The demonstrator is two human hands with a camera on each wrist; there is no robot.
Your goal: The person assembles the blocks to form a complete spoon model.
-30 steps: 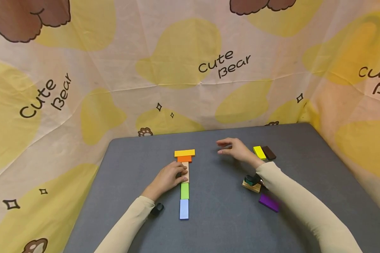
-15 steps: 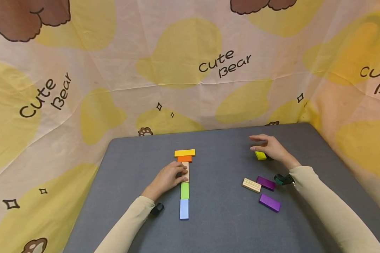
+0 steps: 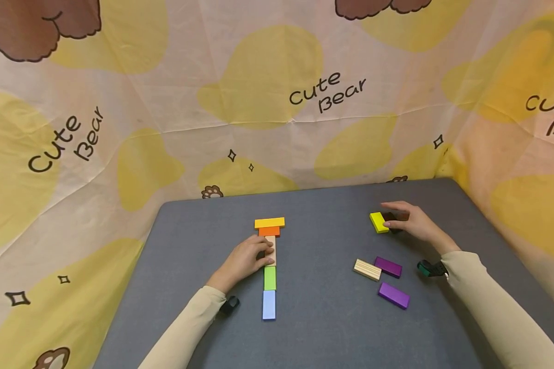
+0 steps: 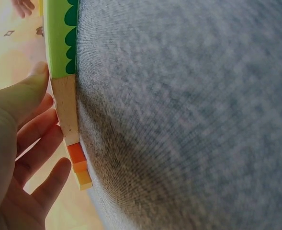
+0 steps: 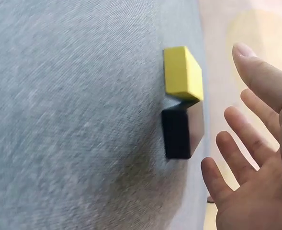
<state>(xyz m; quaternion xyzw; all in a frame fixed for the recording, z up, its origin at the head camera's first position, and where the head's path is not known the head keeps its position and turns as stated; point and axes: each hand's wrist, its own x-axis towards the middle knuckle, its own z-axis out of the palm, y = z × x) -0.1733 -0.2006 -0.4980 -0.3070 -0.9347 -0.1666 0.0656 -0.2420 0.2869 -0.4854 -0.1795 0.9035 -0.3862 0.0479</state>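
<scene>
A column of flat blocks lies on the grey table point(image 3: 323, 328): amber point(image 3: 270, 222) set crosswise at the far end, orange point(image 3: 269, 231), bare wood point(image 4: 65, 106), green point(image 3: 270, 278) and light blue point(image 3: 269, 305) nearest. My left hand point(image 3: 243, 260) rests on the bare wood block with relaxed fingers, covering part of it. Over at the right, my right hand point(image 3: 415, 223) hovers with parted fingers and thumb above a dark brown block point(image 5: 176, 134), partly hiding it in the head view. Beside that block lies a bright yellow one point(image 3: 378, 222). Nothing is in the right hand.
Closer on the right are a striped wood block point(image 3: 367, 269), a dark purple block point(image 3: 388, 267) and a brighter purple block point(image 3: 394, 295). A printed cloth point(image 3: 258, 148) hangs behind the table and along its sides.
My right hand has moved right, from between the column and the yellow block, past the yellow block to the dark brown one. My left hand has stayed on the bare wood block.
</scene>
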